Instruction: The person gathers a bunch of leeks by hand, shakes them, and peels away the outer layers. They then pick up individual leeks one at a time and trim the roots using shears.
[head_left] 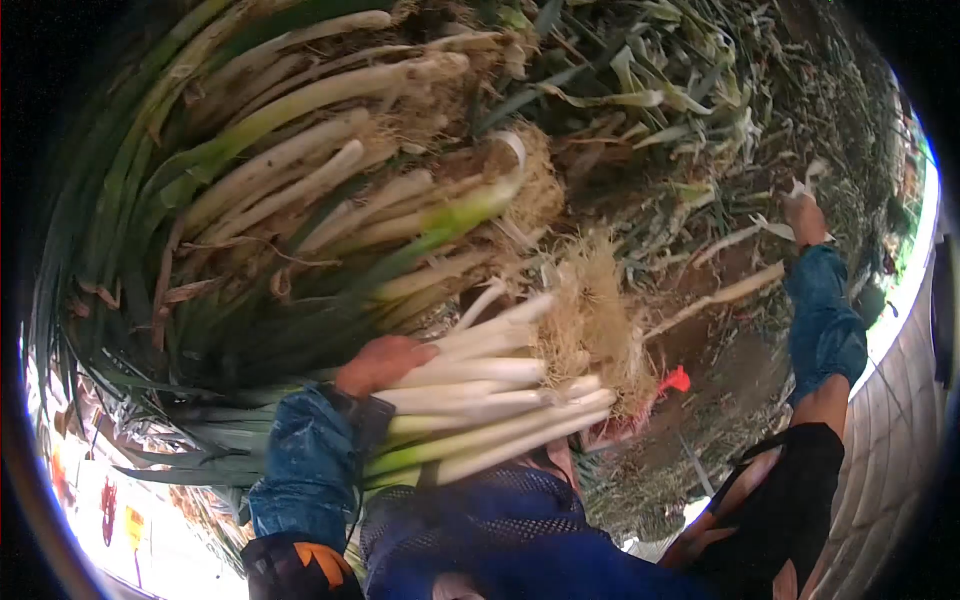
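My left hand [385, 365] is closed on the white stalks of a bunch of leeks [470, 385] lying across my lap. Their roots [590, 300] point right, and their green leaves trail off to the left. Far out to the right, my right hand [805, 220] is held away from the bunch. Its fingers look closed on a pale leek leaf [800, 188] that sticks out past them. Blue sleeve covers [305, 455] are on both forearms.
A large heap of unpeeled leeks [330, 150] with dirty roots fills the upper left. Torn leaves [670, 80] and scraps cover the ground behind and to the right. A loose pale stalk [720, 297] lies on the soil. Something red [676, 380] shows beside the roots.
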